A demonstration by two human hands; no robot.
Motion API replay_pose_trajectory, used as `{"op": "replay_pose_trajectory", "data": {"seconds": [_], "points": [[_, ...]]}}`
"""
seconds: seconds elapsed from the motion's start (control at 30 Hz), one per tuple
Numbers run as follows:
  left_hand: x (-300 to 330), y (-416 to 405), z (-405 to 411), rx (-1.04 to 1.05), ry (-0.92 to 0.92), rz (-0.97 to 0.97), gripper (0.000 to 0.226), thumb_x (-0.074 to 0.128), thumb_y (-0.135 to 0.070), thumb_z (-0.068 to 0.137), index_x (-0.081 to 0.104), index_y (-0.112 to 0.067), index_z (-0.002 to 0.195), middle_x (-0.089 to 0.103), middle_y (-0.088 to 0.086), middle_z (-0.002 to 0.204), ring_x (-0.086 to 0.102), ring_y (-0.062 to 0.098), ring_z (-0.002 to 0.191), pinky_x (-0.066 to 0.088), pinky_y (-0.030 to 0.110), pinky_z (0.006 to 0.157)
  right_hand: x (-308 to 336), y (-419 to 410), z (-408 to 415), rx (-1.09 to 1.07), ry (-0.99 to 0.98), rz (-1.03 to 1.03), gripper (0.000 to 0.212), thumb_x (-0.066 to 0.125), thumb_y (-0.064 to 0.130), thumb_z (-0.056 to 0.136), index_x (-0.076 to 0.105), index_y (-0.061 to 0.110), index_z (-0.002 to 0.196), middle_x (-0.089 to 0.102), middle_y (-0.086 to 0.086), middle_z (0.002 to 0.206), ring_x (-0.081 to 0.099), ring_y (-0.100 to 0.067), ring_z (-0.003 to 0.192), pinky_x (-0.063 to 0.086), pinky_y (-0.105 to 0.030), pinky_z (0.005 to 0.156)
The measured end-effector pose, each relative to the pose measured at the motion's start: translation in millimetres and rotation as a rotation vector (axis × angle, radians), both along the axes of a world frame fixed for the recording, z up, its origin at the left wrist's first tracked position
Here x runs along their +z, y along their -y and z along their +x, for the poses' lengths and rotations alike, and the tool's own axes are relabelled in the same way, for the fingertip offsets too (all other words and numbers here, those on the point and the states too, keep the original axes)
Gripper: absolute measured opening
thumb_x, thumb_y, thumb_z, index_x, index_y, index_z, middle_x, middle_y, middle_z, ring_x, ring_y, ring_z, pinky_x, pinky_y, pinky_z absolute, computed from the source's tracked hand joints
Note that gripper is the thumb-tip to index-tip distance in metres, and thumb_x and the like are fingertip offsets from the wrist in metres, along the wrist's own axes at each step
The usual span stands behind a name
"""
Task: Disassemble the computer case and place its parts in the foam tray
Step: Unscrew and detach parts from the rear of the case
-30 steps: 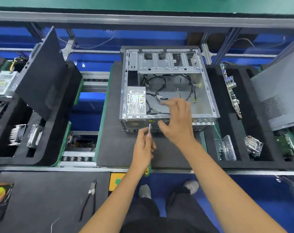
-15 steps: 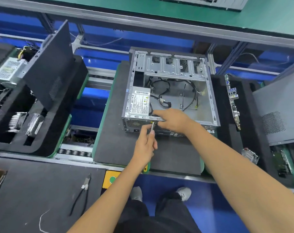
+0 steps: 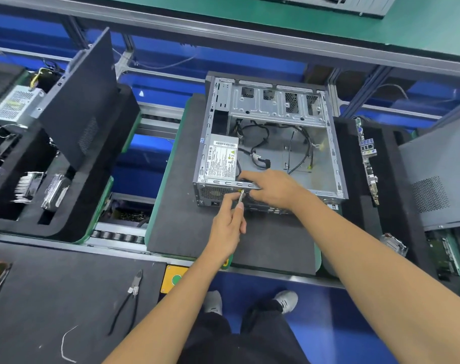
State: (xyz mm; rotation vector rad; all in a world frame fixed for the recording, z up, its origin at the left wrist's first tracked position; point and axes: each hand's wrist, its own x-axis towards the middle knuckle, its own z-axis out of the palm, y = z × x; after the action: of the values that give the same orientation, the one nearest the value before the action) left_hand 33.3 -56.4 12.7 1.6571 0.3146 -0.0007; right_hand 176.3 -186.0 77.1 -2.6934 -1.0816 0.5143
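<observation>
The left hand [image 3: 227, 227] pinches a thin screwdriver [image 3: 241, 197] and points its tip at the near wall of the computer case [image 3: 269, 143], while the right hand [image 3: 273, 189] rests on the case's near rim with its fingers stretched toward the power supply [image 3: 221, 160] in the case's near-left corner. The open case sits at the far edge of a dark foam mat [image 3: 187, 206], with loose black cables [image 3: 260, 151] lying inside it. A foam tray [image 3: 355, 179] with a circuit board [image 3: 368, 158] in it stands just right of the mat, and pliers [image 3: 127, 300] lie on the near-left worktop.
</observation>
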Motion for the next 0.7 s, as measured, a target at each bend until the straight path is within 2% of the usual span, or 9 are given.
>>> {"op": "replay_pose_trajectory", "data": {"seconds": [0.17, 0.3, 0.47, 0.57, 0.7], "points": [[1, -2, 0, -0.006, -0.001, -0.073, 0.019, 0.039, -0.032, 0.11, 0.05, -0.043, 0.123, 0.052, 0.003, 0.062, 0.04, 0.01, 0.048, 0.033, 0.024, 0.043, -1, -1, -1, -0.007, 0.011, -0.01, 0.048, 0.048, 0.033, 0.089, 0.044, 0.047, 0.135, 0.051, 0.001, 0.063, 0.054, -0.019, 0.068, 0.033, -0.034, 0.058], [7, -1, 0, -0.001, -0.016, -0.109, 0.017, 0.039, -0.031, 0.111, 0.049, -0.039, 0.121, 0.051, 0.004, 0.064, 0.04, 0.011, 0.05, 0.032, 0.024, 0.043, -2, -1, -1, -0.016, 0.006, -0.004, 0.048, 0.048, 0.034, 0.088, 0.044, 0.048, 0.134, 0.05, 0.002, 0.063, 0.053, -0.015, 0.066, 0.032, -0.032, 0.056], [18, 5, 0, 0.045, -0.149, -0.391, 0.004, 0.047, -0.033, 0.108, 0.046, -0.033, 0.112, 0.053, -0.001, 0.069, 0.039, 0.01, 0.051, 0.027, 0.02, 0.041, -4, -1, -1, -0.021, 0.012, -0.012, 0.05, 0.046, 0.037, 0.084, 0.044, 0.048, 0.134, 0.048, 0.002, 0.062, 0.054, -0.02, 0.068, 0.032, -0.033, 0.056], [22, 7, 1, 0.11, -0.221, -0.575, 0.015, 0.056, -0.029, 0.105, 0.043, -0.021, 0.104, 0.056, -0.001, 0.075, 0.041, 0.01, 0.051, 0.026, 0.019, 0.038, -4, -2, 0, -0.021, 0.012, -0.007, 0.051, 0.047, 0.036, 0.085, 0.043, 0.049, 0.134, 0.047, 0.003, 0.062, 0.053, -0.019, 0.067, 0.03, -0.031, 0.055], [25, 5, 2, 0.127, -0.217, -0.6, 0.025, 0.063, -0.027, 0.102, 0.044, -0.016, 0.091, 0.053, 0.0, 0.07, 0.043, 0.011, 0.05, 0.029, 0.02, 0.036, -4, 0, 1, -0.012, 0.006, 0.008, 0.053, 0.049, 0.034, 0.086, 0.044, 0.048, 0.136, 0.044, 0.004, 0.059, 0.046, -0.011, 0.061, 0.028, -0.028, 0.053]]}}
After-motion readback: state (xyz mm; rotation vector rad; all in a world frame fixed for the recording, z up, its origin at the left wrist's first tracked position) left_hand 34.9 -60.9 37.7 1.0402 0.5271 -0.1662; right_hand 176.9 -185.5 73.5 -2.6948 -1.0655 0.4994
